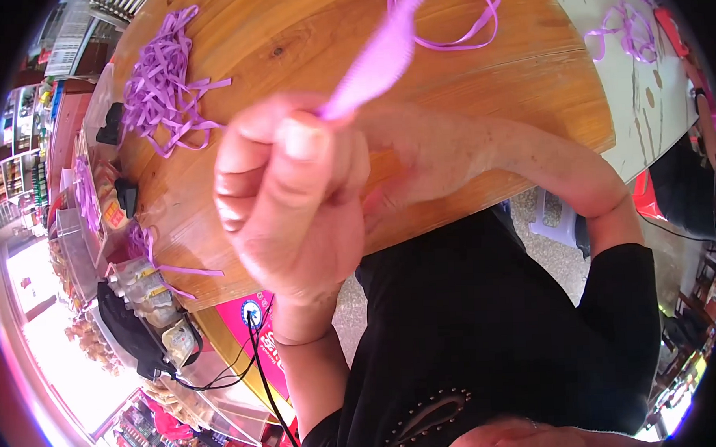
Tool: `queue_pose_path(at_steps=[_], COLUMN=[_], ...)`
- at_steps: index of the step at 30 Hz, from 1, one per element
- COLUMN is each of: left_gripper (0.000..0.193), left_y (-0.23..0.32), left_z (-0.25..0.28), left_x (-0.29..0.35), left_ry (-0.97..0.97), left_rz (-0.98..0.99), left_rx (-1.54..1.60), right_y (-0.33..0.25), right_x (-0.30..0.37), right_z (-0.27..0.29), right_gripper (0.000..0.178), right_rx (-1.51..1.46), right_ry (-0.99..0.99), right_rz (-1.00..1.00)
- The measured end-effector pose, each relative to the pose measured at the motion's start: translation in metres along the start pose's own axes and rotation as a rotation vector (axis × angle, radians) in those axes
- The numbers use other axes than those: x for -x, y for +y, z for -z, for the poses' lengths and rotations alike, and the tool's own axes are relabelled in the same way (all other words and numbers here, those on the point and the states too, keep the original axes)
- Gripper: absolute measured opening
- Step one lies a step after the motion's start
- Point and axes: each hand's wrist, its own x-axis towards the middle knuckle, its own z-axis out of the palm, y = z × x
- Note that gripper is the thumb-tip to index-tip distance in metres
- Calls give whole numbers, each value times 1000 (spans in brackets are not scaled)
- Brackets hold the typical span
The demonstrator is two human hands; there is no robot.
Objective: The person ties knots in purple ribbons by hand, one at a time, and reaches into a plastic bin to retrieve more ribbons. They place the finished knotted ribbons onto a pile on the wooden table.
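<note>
A purple ribbon (377,56) is pinched between the thumb and curled fingers of the left hand (290,198), raised over the wooden table (495,85); the right hand (399,163) is blurred and partly hidden behind, its finger state indeterminable; a heap of purple strips (161,82) is seen at the table's left

Purple ribbon (377,61) pinched in the left hand (294,202)
Flat, slightly blurred and finely ridged along its edges, it slants up and rightward from the thumb tip, narrow there, broader midway, running out at the top of the view.
</note>
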Motion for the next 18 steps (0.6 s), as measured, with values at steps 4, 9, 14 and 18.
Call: queue_pose_path(at_steps=[4, 9, 14, 18], left_gripper=[16, 17, 18, 26], left_y=[41, 70, 66, 40], left_z=[22, 61, 108, 136], left_x=[-11, -12, -7, -12], left_ry=[-76, 77, 115, 462], left_rz=[-7, -89, -102, -206], left_rx=[156, 194, 140, -713], right_y=[-1, -11, -11, 5], right_x=[14, 61, 102, 105], right_z=[20, 71, 102, 98], right_gripper=[22, 17, 16, 16], right_rx=[7, -73, 153, 184], right_ry=[-95, 322, 438, 411], right_rz=[177, -276, -314, -268])
